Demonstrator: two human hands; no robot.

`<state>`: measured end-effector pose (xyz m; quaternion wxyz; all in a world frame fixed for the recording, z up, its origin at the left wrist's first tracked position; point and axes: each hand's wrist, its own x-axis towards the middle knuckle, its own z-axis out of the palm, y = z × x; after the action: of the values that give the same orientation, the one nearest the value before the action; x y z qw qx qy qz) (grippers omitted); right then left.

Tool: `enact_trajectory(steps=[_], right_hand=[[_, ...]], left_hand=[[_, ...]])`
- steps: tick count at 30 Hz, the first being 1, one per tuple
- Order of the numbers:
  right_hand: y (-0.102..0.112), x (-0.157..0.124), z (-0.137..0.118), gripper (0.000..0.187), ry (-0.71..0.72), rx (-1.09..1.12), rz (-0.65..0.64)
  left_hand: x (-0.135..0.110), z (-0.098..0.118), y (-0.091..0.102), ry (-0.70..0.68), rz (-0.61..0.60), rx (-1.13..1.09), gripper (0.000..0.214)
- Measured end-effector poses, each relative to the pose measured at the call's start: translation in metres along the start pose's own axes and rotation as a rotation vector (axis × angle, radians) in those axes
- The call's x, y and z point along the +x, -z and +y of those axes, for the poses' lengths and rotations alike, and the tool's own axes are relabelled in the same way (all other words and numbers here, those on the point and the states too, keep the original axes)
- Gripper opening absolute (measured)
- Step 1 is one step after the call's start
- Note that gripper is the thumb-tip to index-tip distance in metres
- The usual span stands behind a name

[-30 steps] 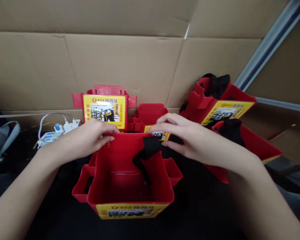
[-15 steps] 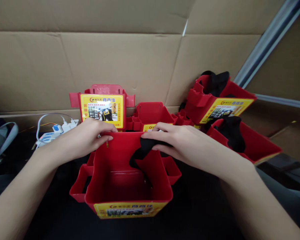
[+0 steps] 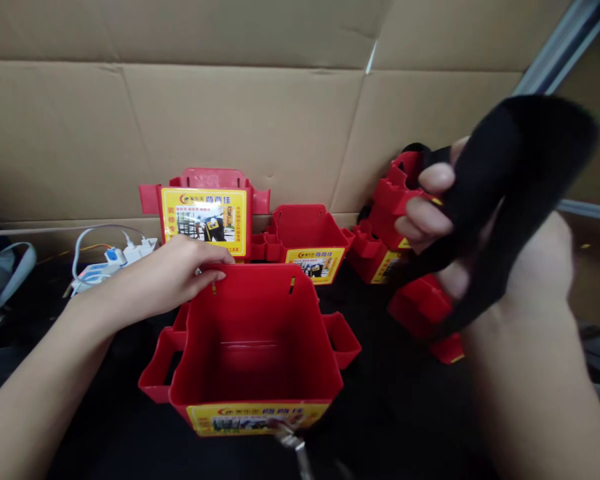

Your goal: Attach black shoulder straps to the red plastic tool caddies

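A red plastic bin (image 3: pixel 253 347) with a yellow label stands open in front of me on the dark table. My left hand (image 3: pixel 173 277) grips its far rim at the left corner, fingers curled over the edge. Raised high at the right, my right hand (image 3: pixel 437 213) is closed on a wide black strap (image 3: pixel 505 193), which runs from beside my fingers down past my wrist. The strap is clear of the bin, whose far wall shows two small slots. A blurred metal piece (image 3: pixel 293 440) hangs near the bin's front label.
Several more red bins stand behind: one upright with a label (image 3: pixel 207 217), a small one (image 3: pixel 305 237), and others at the right (image 3: pixel 395 193), partly hidden by my hand. A white power strip with cables (image 3: pixel 113 260) lies at the left. Cardboard walls close the back.
My right hand pulled the black strap out of the bin's far wall and lifted it up to the right. The left hand stayed on the rim.
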<state>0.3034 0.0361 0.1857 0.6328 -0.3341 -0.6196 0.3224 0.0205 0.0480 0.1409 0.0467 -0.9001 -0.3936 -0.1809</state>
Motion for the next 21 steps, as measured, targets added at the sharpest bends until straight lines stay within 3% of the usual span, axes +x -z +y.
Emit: enact_trajectory(steps=[3, 5, 9, 11, 14, 16, 17, 21], right_hand=[[0.009, 0.012, 0.012, 0.006, -0.080, 0.060, -0.032], [0.014, 0.019, 0.026, 0.013, -0.047, 0.043, -0.031], [0.024, 0.021, 0.060, 0.016, 0.024, -0.174, -0.118], [0.031, 0.009, 0.080, 0.019, -0.039, -0.320, -0.212], [0.044, -0.020, 0.111, 0.022, -0.077, -0.456, -0.243], [0.053, -0.043, 0.129, 0.023, -0.102, -0.574, -0.336], [0.058, -0.053, 0.137, 0.025, -0.074, -0.626, -0.381], [0.069, -0.083, 0.155, 0.041, 0.075, -0.845, -0.620]], left_hand=[[0.000, -0.002, -0.001, 0.009, -0.012, -0.010, 0.018], [0.000, -0.004, -0.002, 0.024, -0.029, -0.002, 0.018], [0.000, 0.000, -0.002, 0.059, -0.053, 0.061, 0.019], [-0.004, 0.014, 0.001, 0.072, 0.022, 0.143, 0.026], [-0.016, 0.047, 0.001, 0.029, 0.145, 0.214, 0.042], [-0.026, 0.071, -0.007, -0.132, 0.033, 0.166, 0.051], [-0.030, 0.081, -0.013, -0.181, -0.079, 0.155, 0.049], [-0.033, 0.106, -0.037, -0.051, -0.555, 0.133, 0.020]])
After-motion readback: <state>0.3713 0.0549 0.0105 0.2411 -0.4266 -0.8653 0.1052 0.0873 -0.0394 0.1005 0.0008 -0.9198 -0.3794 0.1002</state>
